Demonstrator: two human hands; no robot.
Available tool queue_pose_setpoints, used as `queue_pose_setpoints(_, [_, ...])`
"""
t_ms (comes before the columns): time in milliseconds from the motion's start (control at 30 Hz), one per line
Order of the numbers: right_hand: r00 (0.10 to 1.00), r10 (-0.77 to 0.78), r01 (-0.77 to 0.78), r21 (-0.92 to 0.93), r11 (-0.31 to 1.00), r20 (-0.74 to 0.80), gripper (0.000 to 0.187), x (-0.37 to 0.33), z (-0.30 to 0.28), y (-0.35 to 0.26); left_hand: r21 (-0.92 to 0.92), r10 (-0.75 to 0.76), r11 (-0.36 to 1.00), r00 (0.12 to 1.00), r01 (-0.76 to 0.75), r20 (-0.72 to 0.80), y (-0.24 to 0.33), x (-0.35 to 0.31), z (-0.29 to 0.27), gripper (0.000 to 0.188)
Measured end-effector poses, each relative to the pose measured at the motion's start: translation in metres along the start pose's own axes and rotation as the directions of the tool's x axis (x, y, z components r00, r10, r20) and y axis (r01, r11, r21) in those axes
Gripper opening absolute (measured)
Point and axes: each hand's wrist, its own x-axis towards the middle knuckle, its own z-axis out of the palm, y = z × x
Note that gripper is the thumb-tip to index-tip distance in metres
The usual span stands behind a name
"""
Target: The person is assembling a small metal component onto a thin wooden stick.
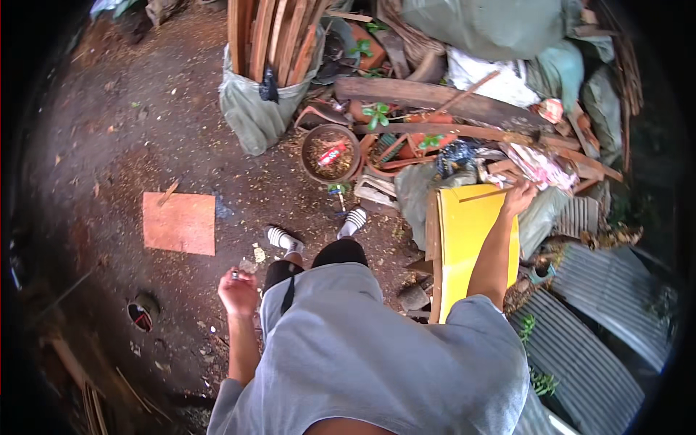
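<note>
As the right hand [519, 197] hung at the far right corner of the yellow sheet [464, 250], fingers curled in, a thin wooden stick [482, 195] ran leftward from beside them, its long axis crossing the sheet's far end; whether they truly pinched it, no telling from this angle! The sheet itself lay beneath the right forearm [489, 264], longest from near to far, so the right side was clearly nearer. And the left hand [238, 293]? Well apart, out over the dirt floor [109, 181], fingers bunched, any contents too small to make out. Just past the right hand sat crumpled pink-and-white plastic [540, 165].
</note>
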Motion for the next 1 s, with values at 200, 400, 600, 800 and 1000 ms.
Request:
queue_pose_setpoints(200, [0.865, 0.497, -0.475, 0.438, 0.764, 0.071, 0.025, -0.042, -0.072, 0.063, 0.071, -0.090, 0.993, 0.996, 0.090, -0.005, 0.021, 0.030, 0.002, 0.014])
queue_pose_setpoints(400, [0.844, 0.535, -0.505, 0.416, 0.756, 0.053, 0.022, -0.050, -0.095, 0.055, 0.201, -0.178, 0.967, 0.978, 0.154, 0.108, -0.033, 0.039, 0.068, 0.016])
queue_pose_setpoints(600, [0.956, 0.288, -0.292, 0.336, 0.896, 0.063, 0.018, -0.031, -0.099, 0.127, 0.307, -0.236, 0.935, 0.958, 0.179, 0.161, -0.092, 0.048, 0.106, 0.014])
queue_pose_setpoints(800, [0.882, 0.470, -0.390, 0.613, 0.688, 0.034, 0.032, 0.010, -0.096, 0.143, 0.332, -0.227, 0.926, 0.967, 0.178, 0.114, -0.162, 0.039, 0.145, 0.017])
queue_pose_setpoints(1000, [0.857, -0.292, 0.251, -0.151, 0.956, -0.425, 0.040, 0.131, -0.115, 0.006, 0.364, -0.283, 0.904, 0.952, 0.223, 0.118, -0.197, 0.040, 0.163, 0.015])
